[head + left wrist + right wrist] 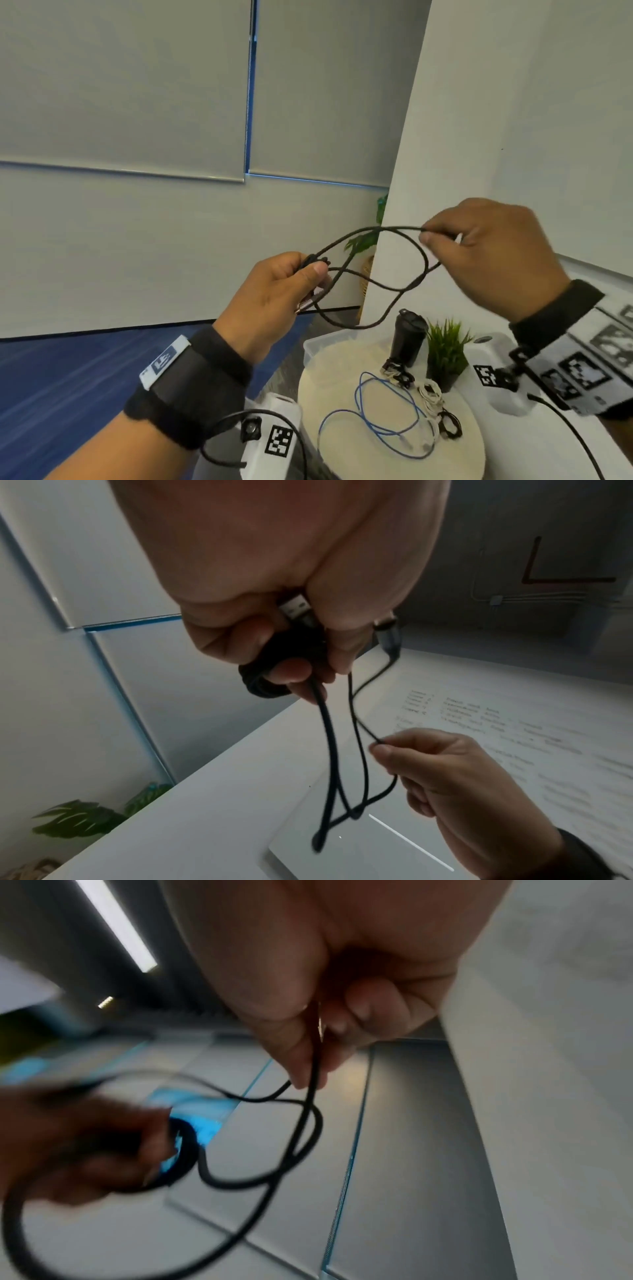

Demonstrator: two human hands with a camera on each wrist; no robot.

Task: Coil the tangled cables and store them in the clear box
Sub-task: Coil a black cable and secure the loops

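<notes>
A black cable (394, 228) hangs in loose loops in the air between my two hands, above the round table (329, 383). My left hand (308, 270) grips a small coil of it together with a silver USB plug (294, 605). My right hand (431, 236) pinches a single strand between thumb and forefinger, higher and to the right. In the left wrist view the black cable (330, 750) runs down from my left hand (301, 674) to my right hand (380, 746). A blue cable (357, 394) and a white cable bundle (430, 394) lie on the table. The clear box (310, 346) stands at the table's far left edge.
A black lidded tumbler (407, 339) and a small potted plant (445, 349) stand at the back of the table. Small black looped pieces (448, 423) lie by the white bundle. A white wall panel rises on the right, and blue carpet lies to the left.
</notes>
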